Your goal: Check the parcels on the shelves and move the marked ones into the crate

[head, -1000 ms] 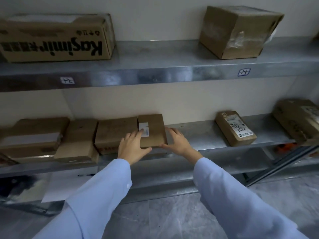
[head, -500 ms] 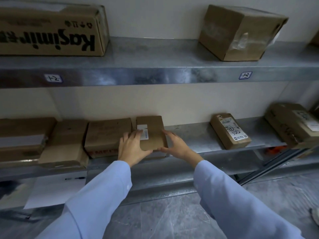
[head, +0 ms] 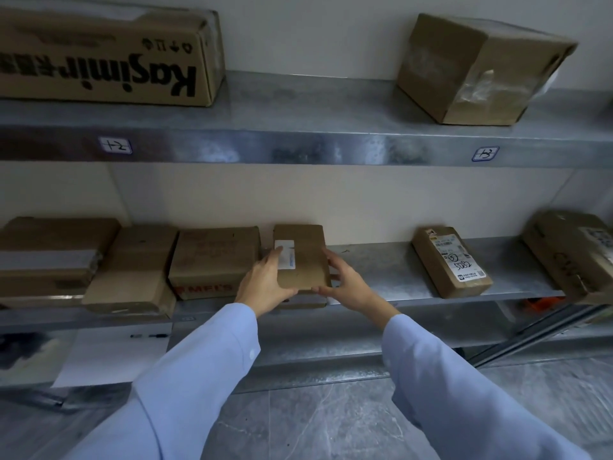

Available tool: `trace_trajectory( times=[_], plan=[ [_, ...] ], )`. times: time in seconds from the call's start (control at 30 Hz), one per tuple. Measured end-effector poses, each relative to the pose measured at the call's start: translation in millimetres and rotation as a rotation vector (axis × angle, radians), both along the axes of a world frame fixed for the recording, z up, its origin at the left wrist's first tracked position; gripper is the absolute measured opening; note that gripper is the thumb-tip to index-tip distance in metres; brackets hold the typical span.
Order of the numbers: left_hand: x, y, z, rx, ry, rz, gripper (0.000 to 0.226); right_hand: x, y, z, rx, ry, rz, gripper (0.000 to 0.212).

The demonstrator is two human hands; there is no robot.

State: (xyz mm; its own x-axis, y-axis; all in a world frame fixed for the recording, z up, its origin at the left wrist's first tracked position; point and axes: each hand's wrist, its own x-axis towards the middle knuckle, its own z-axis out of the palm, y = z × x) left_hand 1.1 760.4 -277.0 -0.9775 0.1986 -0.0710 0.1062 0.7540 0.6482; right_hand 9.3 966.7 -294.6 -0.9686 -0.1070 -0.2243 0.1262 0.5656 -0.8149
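Grips parcel (head: 303,257) on lower shelf (head: 381,270) at both sides, with left hand (head: 265,280) curled over its label side and right hand (head: 348,287) round the other. Seems early: leaves other parcels (head: 451,263) apparently unchecked, shows no crate.

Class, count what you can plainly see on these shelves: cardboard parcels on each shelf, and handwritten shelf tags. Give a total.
Upper-shelf parcels: 2
Lower-shelf parcels: 6
Handwritten shelf tags: 2
Total: 10
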Motion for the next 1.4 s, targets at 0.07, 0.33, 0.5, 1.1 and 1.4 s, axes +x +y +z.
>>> trace_trajectory(
  times=[0.07,0.33,0.5,1.1,1.4],
  plan=[
    [1.7,1.4,0.8,0.081,-0.009,0.028,0.092,2.2,-0.1,0.7,-0.01,0.029,-0.009,0.093],
    [0.5,3.7,22.6,0.475,-0.103,0.137,0.089,4.4,3.3,25.4,-0.182,0.088,-0.108,0.102],
    [1.8,6.1,35.5,0.492,-0.121,0.145,0.088,5.6,1.8,41.1,-0.192,0.121,-0.172,0.104],
    [7.3,0.7,60.4,0.633,-0.081,-0.023,0.092,23.3,16.0,84.4,-0.257,0.19,-0.054,0.1],
    [10.8,1.0,59.6,0.687,-0.082,-0.029,0.085,26.5,18.8,87.4,-0.339,0.127,-0.12,0.079]
  ],
)
